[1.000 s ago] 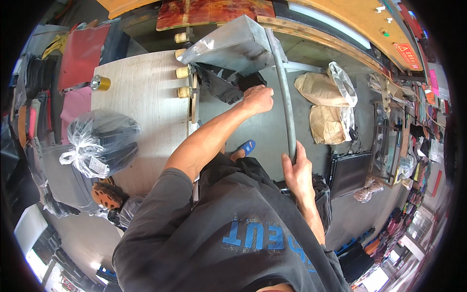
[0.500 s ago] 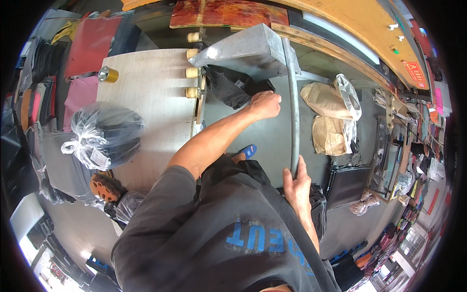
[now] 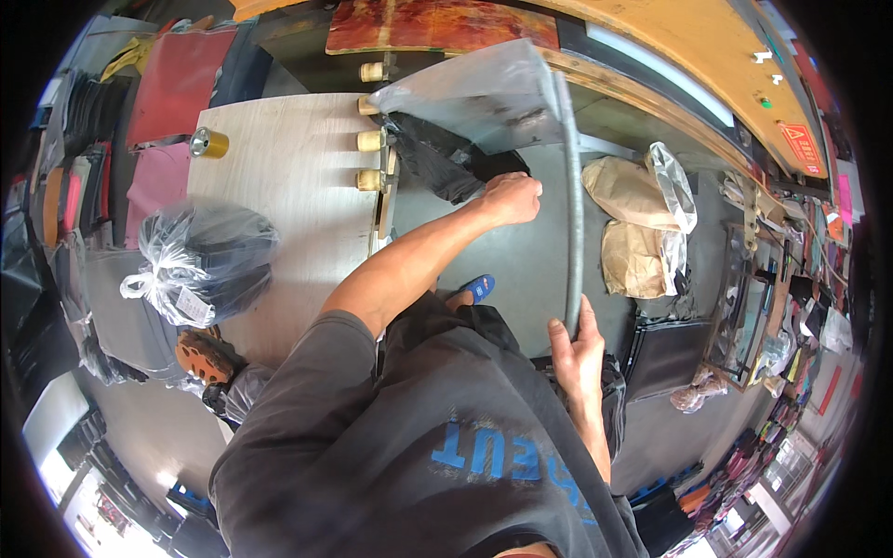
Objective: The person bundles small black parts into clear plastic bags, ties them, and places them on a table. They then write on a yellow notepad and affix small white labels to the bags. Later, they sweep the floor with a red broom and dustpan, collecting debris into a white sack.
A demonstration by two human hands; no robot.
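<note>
My right hand [image 3: 580, 353] is wrapped round the lower end of a grey metal dustpan [image 3: 484, 93] with a long pipe handle. The pan is raised and tilted at the far end, its narrow tip pointing left. Under it hangs a black plastic bag [image 3: 430, 160], its rim bunched beside the pan. My left hand [image 3: 512, 199] is closed in a fist on the near right edge of that bag. The inside of the bag is hidden by the pan.
On the left, a pale table [image 3: 288, 177] carries a gold can [image 3: 208, 143] and a tied clear bag [image 3: 200, 260] with dark contents. Yellowish rollers [image 3: 369, 141] line its right edge. Brown paper sacks [image 3: 634, 259] stand on the floor to the right. An orange machine beam [image 3: 707, 65] crosses the far right.
The dustpan has tipped further, so more of its broad face shows, and its handle has shifted a little right with my right hand. My left hand stays at the bag.
</note>
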